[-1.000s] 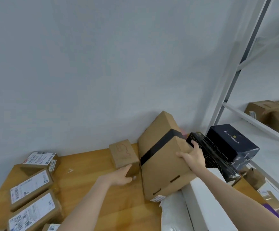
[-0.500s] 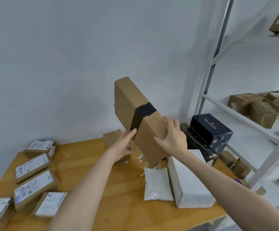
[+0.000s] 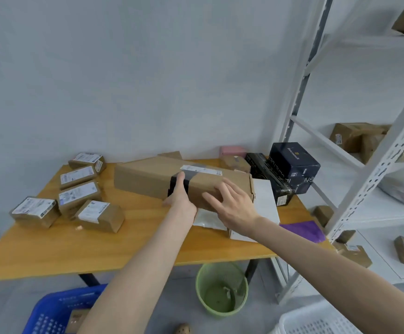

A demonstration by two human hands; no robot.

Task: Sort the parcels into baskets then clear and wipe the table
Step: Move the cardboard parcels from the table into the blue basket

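Long box (image 3: 145, 179) lies crosswise, seemingly flat

Left hand (image 3: 181, 201), right hand (image 3: 233, 204): bare. Forearms (image 3: 148, 261) bare up to frame edge.
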